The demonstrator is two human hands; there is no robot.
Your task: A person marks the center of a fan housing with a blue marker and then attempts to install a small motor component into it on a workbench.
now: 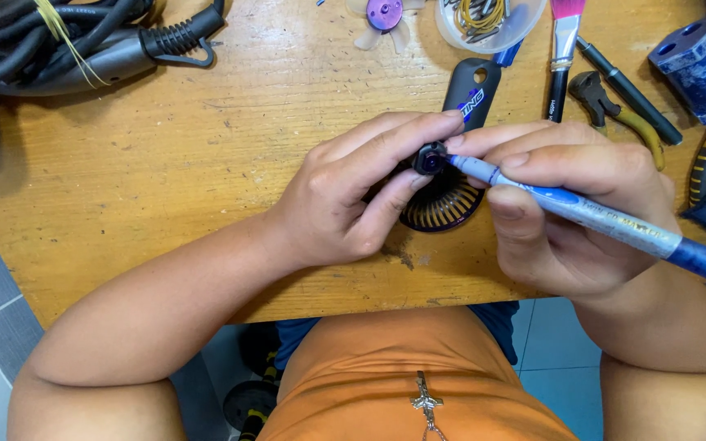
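From the head camera, looking straight down: the left hand (345, 200) is pinched shut on a small dark round part (430, 158), index fingertip over its top and thumb under it, holding it just above the wooden workbench (165, 163). The right hand (569, 216) is closed around a blue marker pen (582, 214), gripped like a writing tool, and the pen's pale tip touches the right side of that small part. Directly beneath the pinch lies a dark round grille with yellow slots (444, 206), half hidden by the left fingers. Just beyond the fingertips sits a black handle-shaped tool with a blue end (474, 88). Farther beyond, a clear bowl of wire bits (492, 23) and a small purple fan rotor (384, 15). Out past the right hand: a pink-bristled brush (564, 49), pliers (618, 114) and a blue metal block (700, 69). Well off beyond the left wrist, a bundle of black cables (67, 41).
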